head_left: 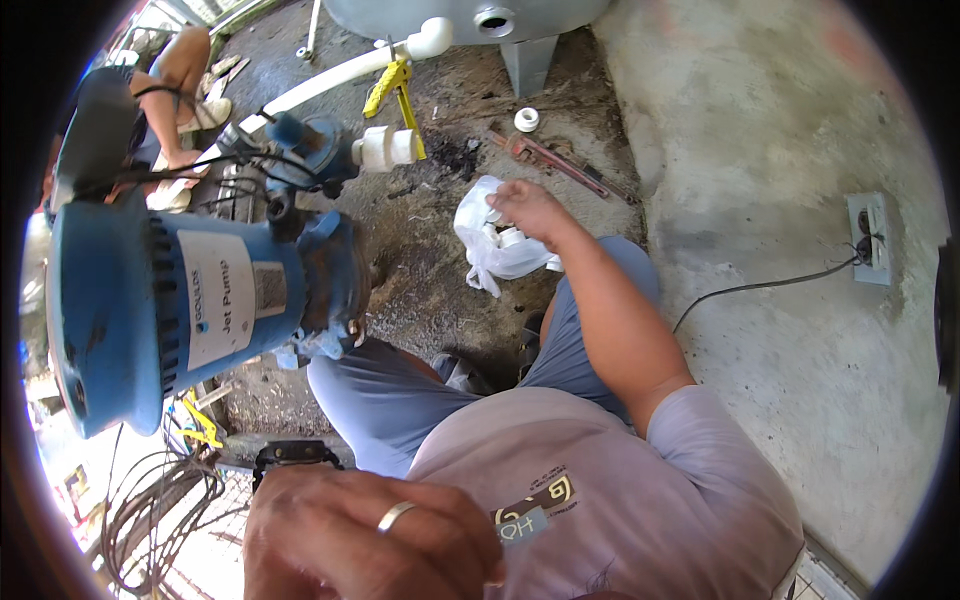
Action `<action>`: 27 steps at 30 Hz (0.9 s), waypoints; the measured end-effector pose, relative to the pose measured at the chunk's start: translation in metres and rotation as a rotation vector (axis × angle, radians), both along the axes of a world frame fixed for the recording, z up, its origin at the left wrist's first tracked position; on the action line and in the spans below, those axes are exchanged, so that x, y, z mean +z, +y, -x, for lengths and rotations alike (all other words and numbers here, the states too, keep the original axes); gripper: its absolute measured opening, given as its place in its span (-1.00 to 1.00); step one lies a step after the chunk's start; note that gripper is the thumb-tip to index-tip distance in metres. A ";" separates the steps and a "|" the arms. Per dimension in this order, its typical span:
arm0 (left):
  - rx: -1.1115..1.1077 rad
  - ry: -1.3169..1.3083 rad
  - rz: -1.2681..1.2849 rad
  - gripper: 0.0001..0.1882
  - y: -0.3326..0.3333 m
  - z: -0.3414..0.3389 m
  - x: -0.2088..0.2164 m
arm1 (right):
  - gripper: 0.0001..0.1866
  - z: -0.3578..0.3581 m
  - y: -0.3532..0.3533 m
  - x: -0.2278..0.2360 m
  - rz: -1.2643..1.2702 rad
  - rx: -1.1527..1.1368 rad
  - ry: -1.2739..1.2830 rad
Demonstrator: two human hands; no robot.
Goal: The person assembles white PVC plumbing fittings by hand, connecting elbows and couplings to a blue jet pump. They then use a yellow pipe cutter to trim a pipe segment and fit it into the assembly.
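A thin white plastic bag [482,258] rests between my knees, with several white pipe fittings [511,237] showing in its opening. My right hand [532,210] is closed on the bag's upper edge, its fingertips partly hidden by the plastic. My left hand [360,535], wearing a ring, is held up close in front of my chest with its fingers curled; what they hold, if anything, is hidden. To my left stands a blue pump [230,290] with a white fitting [388,148] on its outlet.
Beyond the bag lie a red pipe wrench [560,165], a white ring-shaped fitting [526,119], a yellow-handled tool [388,88] and a white pipe [340,80]. A grey tank [450,15] stands behind. A cabled outlet [868,235] is on the right wall. Another person's leg [180,80] shows far left.
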State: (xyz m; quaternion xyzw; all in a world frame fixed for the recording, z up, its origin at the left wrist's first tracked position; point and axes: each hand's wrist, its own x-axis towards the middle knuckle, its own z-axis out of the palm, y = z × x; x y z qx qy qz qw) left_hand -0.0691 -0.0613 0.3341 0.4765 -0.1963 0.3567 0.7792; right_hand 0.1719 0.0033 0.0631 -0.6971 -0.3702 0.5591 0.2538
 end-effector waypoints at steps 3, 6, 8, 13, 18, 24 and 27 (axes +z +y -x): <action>-0.047 0.179 -0.033 -0.57 -0.001 0.021 0.005 | -0.31 0.014 0.002 0.007 -0.026 0.095 -0.097; 0.074 0.171 0.083 -0.81 -0.004 -0.009 0.023 | -0.29 0.003 -0.001 0.004 -0.006 0.078 -0.099; 0.085 0.194 0.043 -0.84 -0.003 -0.007 0.024 | -0.30 0.006 0.001 0.009 0.012 0.093 -0.048; 0.016 0.246 0.025 -0.87 0.002 0.001 0.012 | -0.29 0.006 -0.002 0.004 -0.012 0.141 -0.139; -0.031 0.207 -0.037 -0.89 0.007 -0.001 0.014 | -0.29 0.004 -0.002 -0.009 -0.044 0.171 -0.170; -0.007 0.148 -0.003 -0.84 0.006 -0.006 0.008 | -0.28 0.003 0.000 -0.007 -0.031 0.205 -0.167; -0.018 0.195 -0.029 -0.82 0.008 -0.004 0.014 | -0.27 0.006 0.000 -0.010 -0.065 0.235 -0.246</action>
